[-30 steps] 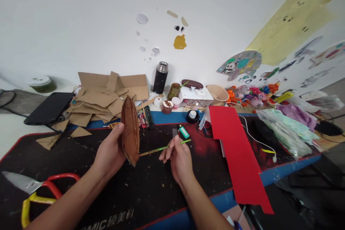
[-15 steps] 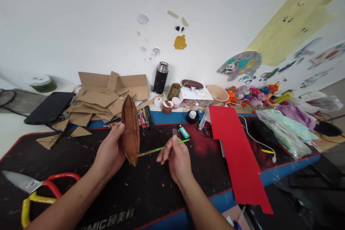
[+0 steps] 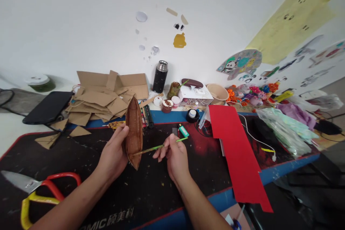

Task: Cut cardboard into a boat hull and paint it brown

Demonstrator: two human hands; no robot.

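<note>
My left hand (image 3: 115,150) is closed on a brown boat-shaped piece (image 3: 134,129), long, hollow and pointed at both ends, held nearly upright above the dark mat. Between the fingers and thumb of my right hand (image 3: 175,152) is a thin green stick (image 3: 156,147). Its brownish left end reaches the inside of the boat-shaped piece near the lower tip. A teal lighter (image 3: 183,130) lies just beyond my right hand. Large scissors (image 3: 44,188) with red and yellow handles rest by my left forearm.
Cardboard scraps (image 3: 101,97) are piled at the back left. A black flask (image 3: 160,76), a brown-filled pot (image 3: 167,106) and a white box (image 3: 196,95) stand along the wall. Red card (image 3: 237,154) lies on the right, near a white cable (image 3: 254,136). The mat (image 3: 151,194) covers the table.
The boat-shaped piece has moved slightly right and turned so more of its hollow shows. The stick's tip has gone from its edge to inside it; my right hand shifted slightly left.
</note>
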